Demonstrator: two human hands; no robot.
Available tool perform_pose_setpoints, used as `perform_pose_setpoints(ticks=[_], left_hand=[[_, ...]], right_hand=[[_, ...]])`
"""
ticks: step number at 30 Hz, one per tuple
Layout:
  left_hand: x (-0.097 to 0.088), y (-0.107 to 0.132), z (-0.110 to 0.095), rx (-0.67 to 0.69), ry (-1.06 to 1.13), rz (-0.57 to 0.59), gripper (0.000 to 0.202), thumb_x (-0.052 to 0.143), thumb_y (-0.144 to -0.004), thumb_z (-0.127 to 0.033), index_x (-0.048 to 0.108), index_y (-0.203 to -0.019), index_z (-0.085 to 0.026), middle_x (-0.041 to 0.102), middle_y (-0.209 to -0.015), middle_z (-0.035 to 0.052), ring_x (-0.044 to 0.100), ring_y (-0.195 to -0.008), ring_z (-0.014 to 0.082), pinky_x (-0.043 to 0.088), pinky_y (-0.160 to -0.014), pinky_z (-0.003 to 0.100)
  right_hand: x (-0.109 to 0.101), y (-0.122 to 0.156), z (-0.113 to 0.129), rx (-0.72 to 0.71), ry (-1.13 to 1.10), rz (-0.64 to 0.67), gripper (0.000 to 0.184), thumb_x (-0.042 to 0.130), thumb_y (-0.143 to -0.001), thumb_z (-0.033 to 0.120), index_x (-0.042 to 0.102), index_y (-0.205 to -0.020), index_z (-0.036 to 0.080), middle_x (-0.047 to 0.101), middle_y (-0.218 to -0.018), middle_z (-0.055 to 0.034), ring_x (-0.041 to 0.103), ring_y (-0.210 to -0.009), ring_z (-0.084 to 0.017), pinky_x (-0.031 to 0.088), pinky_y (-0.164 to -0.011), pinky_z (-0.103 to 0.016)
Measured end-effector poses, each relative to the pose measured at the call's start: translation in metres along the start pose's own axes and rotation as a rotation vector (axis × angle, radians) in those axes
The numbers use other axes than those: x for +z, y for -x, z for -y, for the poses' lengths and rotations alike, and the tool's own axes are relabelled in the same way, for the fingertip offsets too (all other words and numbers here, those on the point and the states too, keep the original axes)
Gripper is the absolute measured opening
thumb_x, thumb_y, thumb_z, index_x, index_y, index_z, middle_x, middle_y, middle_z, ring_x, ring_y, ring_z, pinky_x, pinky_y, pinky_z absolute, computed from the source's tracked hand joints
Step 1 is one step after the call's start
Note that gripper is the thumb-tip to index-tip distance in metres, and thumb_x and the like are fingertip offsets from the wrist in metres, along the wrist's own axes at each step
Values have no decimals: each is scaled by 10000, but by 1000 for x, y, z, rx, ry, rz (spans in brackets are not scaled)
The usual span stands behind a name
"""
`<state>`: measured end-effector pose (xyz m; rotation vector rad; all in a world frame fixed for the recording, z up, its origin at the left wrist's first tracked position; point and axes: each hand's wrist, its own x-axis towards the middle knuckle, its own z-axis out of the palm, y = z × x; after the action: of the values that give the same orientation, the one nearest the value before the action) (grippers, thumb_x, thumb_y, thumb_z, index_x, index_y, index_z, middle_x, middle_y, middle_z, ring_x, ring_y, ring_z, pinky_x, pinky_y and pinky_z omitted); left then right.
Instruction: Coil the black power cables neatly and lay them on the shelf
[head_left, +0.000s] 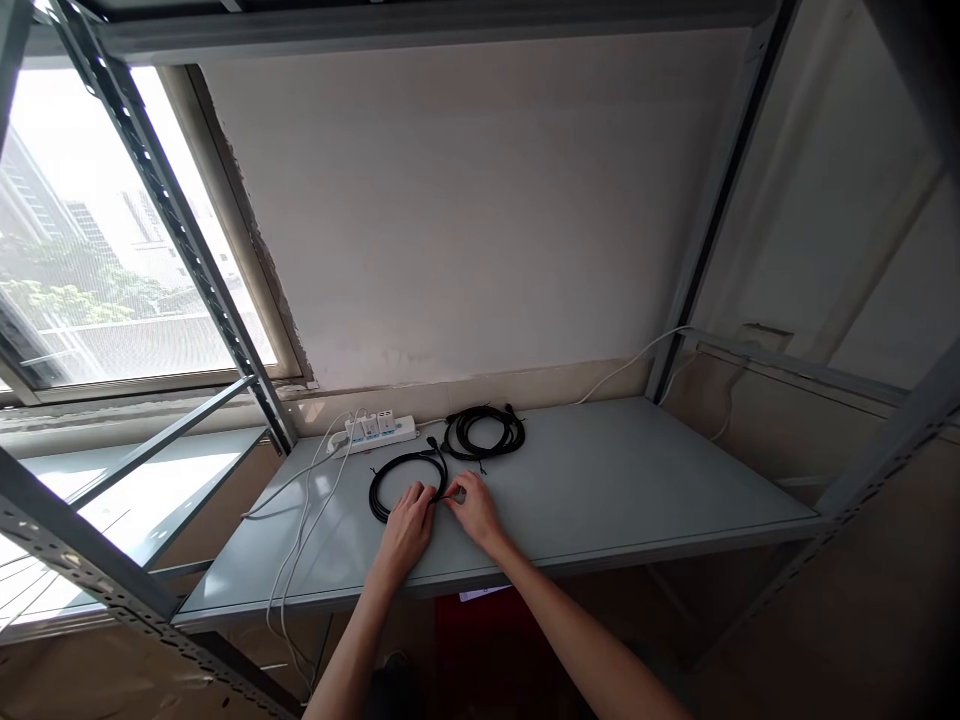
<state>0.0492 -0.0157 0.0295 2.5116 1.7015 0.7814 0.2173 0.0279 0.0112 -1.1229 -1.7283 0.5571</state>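
Observation:
A coiled black cable (pixel 374 492) lies on the grey shelf (pixel 615 480), near its front edge. My left hand (pixel 409 528) presses down on the coil's lower right side, its fingers curled over the cable. Right beside it, my right hand (pixel 472 510) pinches the end of a thin dark tie at the coil's right edge. Just behind lies a second coiled black cable (pixel 516 436), with a small tie end sticking out at its front. Neither hand touches that second coil.
A white power strip (pixel 405 430) with plugged-in adapters stands against the back wall. White cords (pixel 304 530) run from it over the shelf's front edge at left. Metal uprights (pixel 180 220) frame the shelf, and an upper beam (pixel 450 30) crosses overhead. A window is at left.

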Motion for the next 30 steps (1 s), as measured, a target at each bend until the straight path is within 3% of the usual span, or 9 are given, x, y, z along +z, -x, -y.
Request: perform_pose_setpoints(ticks=[5,11,14,17,21,26,30], left_hand=[[-1,1,-2,35,36,1,271,334,-999,-191,569,-1110,-264,577,-1077,64,595,-1013,218,474,-864,312],[3,-2,4,-7,148,1,240,332,-1024,-282,564,-975,-242,597,-995,55,610,-895,194,479,-786,284],[3,-4,7,-60,267,-25,274,352,-1028,-346,570,-907,-231,624,-914,48,613,-822,188,473,-757,283],[3,-6,11,-120,379,-52,331,388,-1019,-389,620,-859,-218,660,-848,46,617,-775,186,470,-741,290],[4,-7,17,-144,481,-63,305,475,-975,-387,709,-905,-205,713,-921,63,644,-819,192,483,-758,297],[4,-8,18,-110,526,-56,286,511,-948,-351,752,-1005,-208,733,-1005,67,655,-843,186,494,-750,291],[3,-7,18,-110,556,-57,296,510,-952,-354,757,-1041,-217,740,-1029,66,665,-885,194,502,-766,297]], right_hand=[[-4,2,3,-29,-90,106,116,695,-794,121,634,-752,211,638,-849,-17,583,-855,-190,468,-797,-301],[-4,3,4,-4,-214,187,136,560,-868,116,650,-900,211,686,-906,-27,630,-867,-175,491,-812,-294],[-3,2,4,4,-231,221,248,629,-819,96,664,-1035,213,698,-898,-12,647,-873,-172,496,-828,-290],[-1,1,3,9,-174,251,227,724,-770,116,709,-976,211,696,-838,-4,640,-821,-170,490,-788,-278],[0,1,0,44,-177,255,71,750,-797,196,740,-866,207,682,-756,3,602,-714,-153,465,-683,-258],[4,0,-2,50,-144,238,100,754,-816,277,746,-885,205,651,-710,12,563,-665,-140,437,-638,-244],[8,-1,-4,82,-108,217,75,748,-800,236,725,-863,204,617,-657,31,529,-612,-127,400,-591,-233]])
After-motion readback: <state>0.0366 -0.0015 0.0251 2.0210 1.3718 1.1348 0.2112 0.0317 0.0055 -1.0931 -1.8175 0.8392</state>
